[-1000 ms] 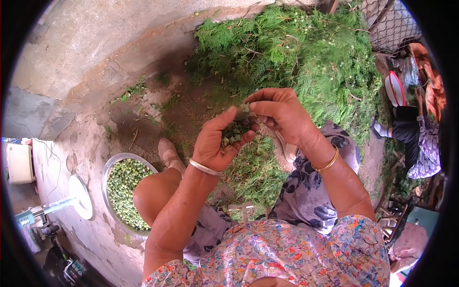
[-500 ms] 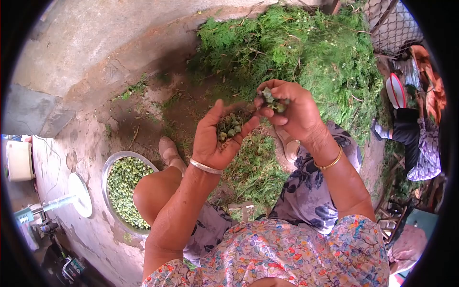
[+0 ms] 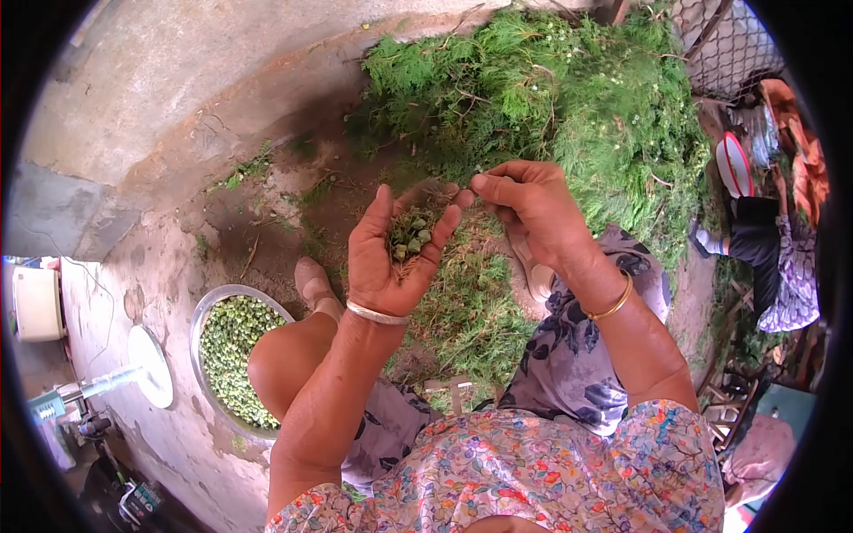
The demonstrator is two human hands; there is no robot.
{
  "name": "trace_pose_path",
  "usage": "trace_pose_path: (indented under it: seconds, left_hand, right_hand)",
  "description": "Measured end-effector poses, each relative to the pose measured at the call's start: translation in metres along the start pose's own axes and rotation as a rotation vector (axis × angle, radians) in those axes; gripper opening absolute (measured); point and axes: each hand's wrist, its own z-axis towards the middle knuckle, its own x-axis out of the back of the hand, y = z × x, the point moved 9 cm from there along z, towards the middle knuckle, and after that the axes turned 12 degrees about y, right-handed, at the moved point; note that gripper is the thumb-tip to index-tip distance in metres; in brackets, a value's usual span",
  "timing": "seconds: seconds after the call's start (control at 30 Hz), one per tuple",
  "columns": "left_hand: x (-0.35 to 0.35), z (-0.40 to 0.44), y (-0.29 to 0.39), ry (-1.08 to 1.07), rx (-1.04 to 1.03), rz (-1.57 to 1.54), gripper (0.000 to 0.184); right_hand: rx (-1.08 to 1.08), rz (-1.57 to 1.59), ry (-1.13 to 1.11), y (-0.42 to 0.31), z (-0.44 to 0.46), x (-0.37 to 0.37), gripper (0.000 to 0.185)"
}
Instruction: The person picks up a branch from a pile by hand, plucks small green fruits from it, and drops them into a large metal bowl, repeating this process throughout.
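Note:
My left hand [image 3: 386, 258], with a pale bracelet at the wrist, is cupped round several small green cones [image 3: 410, 235] and bits of sprig. Beside its fingertips, my right hand [image 3: 533, 209] is closed in a pinch, thumb against fingers; whatever is between them is too small to make out. A gold bangle circles that wrist. A large heap of green conifer branches [image 3: 569, 107] lies beyond my hands. To the left of my knee stands a metal basin [image 3: 197, 342] full of green cones.
Loose sprigs [image 3: 475, 311] cover the ground between my feet. A white fan [image 3: 149, 366] stands at the left. Another person's leg [image 3: 751, 249] shows at the right, near a red-rimmed white object [image 3: 734, 165]. Wire mesh [image 3: 737, 49] is at the upper right.
My left hand has tilted and shifted slightly left with the cones. The cones seen in my right hand half a second ago no longer show there; its fingers are now pinched together.

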Motion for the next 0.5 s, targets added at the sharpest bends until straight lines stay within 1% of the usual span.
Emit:
trace_pose_path:
  seconds: [0.07, 0.1, 0.17, 0.2, 0.27, 0.33, 0.4, 0.5]
  left_hand:
    - [0.001, 0.001, 0.003, -0.006, -0.031, -0.001, 0.047]
    - [0.000, 0.000, 0.006, -0.013, -0.062, -0.002, 0.047]
    - [-0.002, -0.001, 0.008, 0.016, -0.083, 0.009, 0.046]
    - [-0.001, -0.002, 0.010, 0.045, -0.104, 0.018, 0.046]
    - [-0.004, -0.002, 0.007, 0.014, -0.084, 0.057, 0.045]
    - [-0.004, -0.002, 0.003, -0.017, -0.063, 0.096, 0.044]
    - [-0.003, -0.001, -0.002, -0.076, -0.030, 0.105, 0.051]
    - [-0.003, -0.001, -0.002, -0.041, -0.026, 0.103, 0.051]
  right_hand:
    - [0.095, -0.077, 0.021, -0.004, -0.001, 0.000, 0.013]
    - [0.096, -0.077, 0.022, -0.006, -0.002, 0.001, 0.013]
    - [-0.238, -0.080, -0.093, 0.019, -0.010, -0.005, 0.015]
    - [-0.239, -0.080, -0.092, 0.020, -0.011, -0.006, 0.015]
    - [-0.420, -0.010, -0.174, 0.037, -0.018, -0.015, 0.015]
    - [-0.429, -0.010, -0.204, 0.037, -0.019, -0.018, 0.014]
    - [-0.440, -0.010, -0.236, 0.039, -0.021, -0.021, 0.013]
    - [-0.419, -0.025, -0.182, 0.042, -0.019, -0.017, 0.011]
